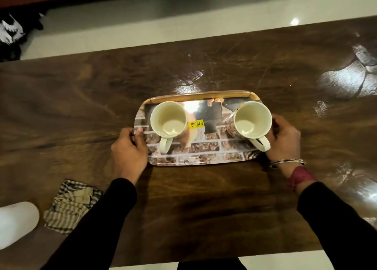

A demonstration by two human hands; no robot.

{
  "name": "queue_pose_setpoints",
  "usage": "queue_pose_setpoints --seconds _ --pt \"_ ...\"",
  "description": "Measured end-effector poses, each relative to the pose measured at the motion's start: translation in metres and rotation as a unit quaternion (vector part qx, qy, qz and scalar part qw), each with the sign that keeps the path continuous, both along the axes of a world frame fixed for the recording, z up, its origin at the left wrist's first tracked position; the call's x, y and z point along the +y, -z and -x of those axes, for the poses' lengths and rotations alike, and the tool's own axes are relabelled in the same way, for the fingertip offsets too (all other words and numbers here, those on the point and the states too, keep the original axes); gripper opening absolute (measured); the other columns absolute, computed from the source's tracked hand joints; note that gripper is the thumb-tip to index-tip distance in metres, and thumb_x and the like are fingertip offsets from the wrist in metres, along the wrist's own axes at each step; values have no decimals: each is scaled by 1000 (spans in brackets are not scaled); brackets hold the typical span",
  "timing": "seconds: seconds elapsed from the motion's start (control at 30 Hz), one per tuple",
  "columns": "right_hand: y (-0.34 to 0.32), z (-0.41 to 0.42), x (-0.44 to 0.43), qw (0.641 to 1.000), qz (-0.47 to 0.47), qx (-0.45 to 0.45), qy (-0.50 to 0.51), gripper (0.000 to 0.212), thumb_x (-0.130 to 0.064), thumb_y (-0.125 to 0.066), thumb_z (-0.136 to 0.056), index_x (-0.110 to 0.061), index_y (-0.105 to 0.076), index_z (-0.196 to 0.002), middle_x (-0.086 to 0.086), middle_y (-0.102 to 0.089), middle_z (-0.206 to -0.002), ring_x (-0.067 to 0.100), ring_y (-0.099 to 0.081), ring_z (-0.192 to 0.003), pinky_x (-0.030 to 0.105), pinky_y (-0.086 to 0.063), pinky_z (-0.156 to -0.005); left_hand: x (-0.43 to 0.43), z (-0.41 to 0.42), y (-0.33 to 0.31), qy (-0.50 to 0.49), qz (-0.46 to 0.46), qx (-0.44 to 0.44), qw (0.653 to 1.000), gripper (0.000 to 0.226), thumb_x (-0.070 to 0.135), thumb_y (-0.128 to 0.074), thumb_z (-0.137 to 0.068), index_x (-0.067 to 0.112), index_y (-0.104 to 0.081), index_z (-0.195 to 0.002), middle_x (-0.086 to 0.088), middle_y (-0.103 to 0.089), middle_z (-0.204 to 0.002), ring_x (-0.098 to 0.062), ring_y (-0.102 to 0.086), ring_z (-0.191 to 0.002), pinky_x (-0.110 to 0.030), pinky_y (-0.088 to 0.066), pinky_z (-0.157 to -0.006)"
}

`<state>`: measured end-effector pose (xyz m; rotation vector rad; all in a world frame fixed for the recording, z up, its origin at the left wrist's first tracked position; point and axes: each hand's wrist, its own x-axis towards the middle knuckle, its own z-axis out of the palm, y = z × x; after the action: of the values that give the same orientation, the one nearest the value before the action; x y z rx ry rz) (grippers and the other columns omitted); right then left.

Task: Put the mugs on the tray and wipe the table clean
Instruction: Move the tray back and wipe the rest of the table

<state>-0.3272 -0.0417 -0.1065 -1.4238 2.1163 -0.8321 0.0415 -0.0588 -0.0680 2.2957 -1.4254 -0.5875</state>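
A brick-patterned tray [204,153] lies in the middle of the dark wooden table [193,204]. Two empty cream mugs stand upright on it: the left mug [169,120] and the right mug [252,119], both handles pointing toward me. My left hand [128,151] grips the tray's left edge, thumb on the rim. My right hand [284,139] is at the tray's right edge beside the right mug's handle; its fingers are hidden behind the mug. A striped cloth [71,206] lies crumpled on the table at the near left.
A white rounded object [16,222] sits at the near-left table corner beside the cloth. Shiny smears [344,82] mark the table's far right. Pale tiled floor [142,26] lies beyond the far edge, with a dark bundle [12,33] at far left.
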Motion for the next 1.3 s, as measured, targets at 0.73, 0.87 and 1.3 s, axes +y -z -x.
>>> queue_pose_setpoints --seconds 0.73,0.87,1.3 --pt "6 -69 21 999 7 22 -28 24 -4 -70 -95 -4 -72 -119 16 -77 -102 30 -72 -88 36 -55 -77 43 -68 3 -34 24 -16 999 24 26 -59 -102 3 -65 -100 -14 -68 -77 -33 -64 -73 -30 -38 -67" --pt "-9 -71 23 1000 -2 -2 -28 30 -23 -60 -102 -6 -71 -125 14 -76 -111 29 -72 -97 31 -51 -86 46 -70 -2 -37 14 -41 998 26 30 -56 -102 6 -65 -101 -15 -64 -92 -33 -61 -84 -31 -37 -72" --pt "-91 -123 21 982 -49 112 -146 91 -50 -78 -72 -11 -45 -147 7 -49 -136 32 -63 -110 44 -57 -79 35 -17 -53 76 58 104 990 94 50 -86 -68 14 -49 -147 0 -54 -141 -15 -56 -128 -42 -55 -103"
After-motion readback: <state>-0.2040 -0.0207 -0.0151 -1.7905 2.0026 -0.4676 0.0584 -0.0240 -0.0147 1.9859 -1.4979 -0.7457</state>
